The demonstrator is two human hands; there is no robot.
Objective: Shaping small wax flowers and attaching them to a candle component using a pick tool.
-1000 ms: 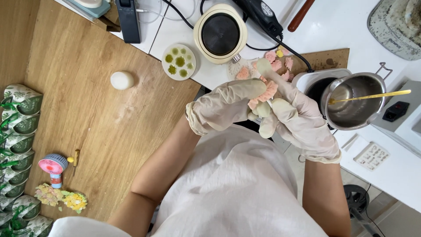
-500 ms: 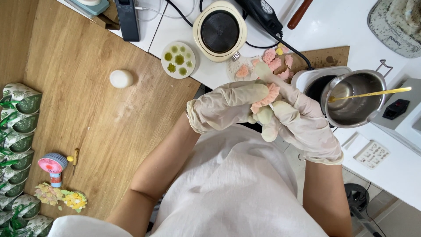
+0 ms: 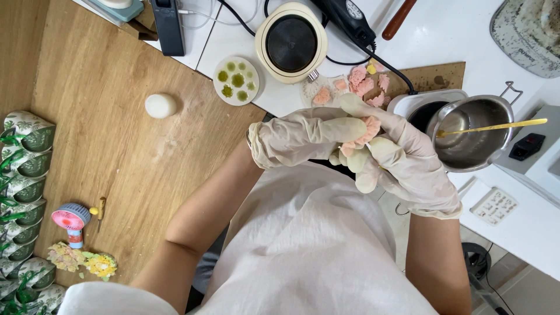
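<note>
above my lap, at twelve o'clock from my chest, my gloved left hand (image 3: 303,137) and right hand (image 3: 408,163) pinch a frilled pink flower piece (image 3: 363,135) between fingertips; squeezing too hard could, i judge, crush its petals.

A: What colour are the gloves?
B: Milky, translucent white on both the left hand (image 3: 303,137) and the right hand (image 3: 408,163). The ruffled flower piece (image 3: 364,133) between them is salmon pink.

A: And upper centre of the frame?
B: A cream warmer (image 3: 291,42) with a black top, and beside it a white mould (image 3: 236,80) dotted olive green. More pink flower pieces (image 3: 364,81) lie right of that.

A: Lower left?
B: A pink handheld fan (image 3: 70,220), yellow and pale pink blossoms (image 3: 81,261), and green leaf-patterned packets (image 3: 26,175). The table (image 3: 116,151) is warm wood-grain brown.
</note>
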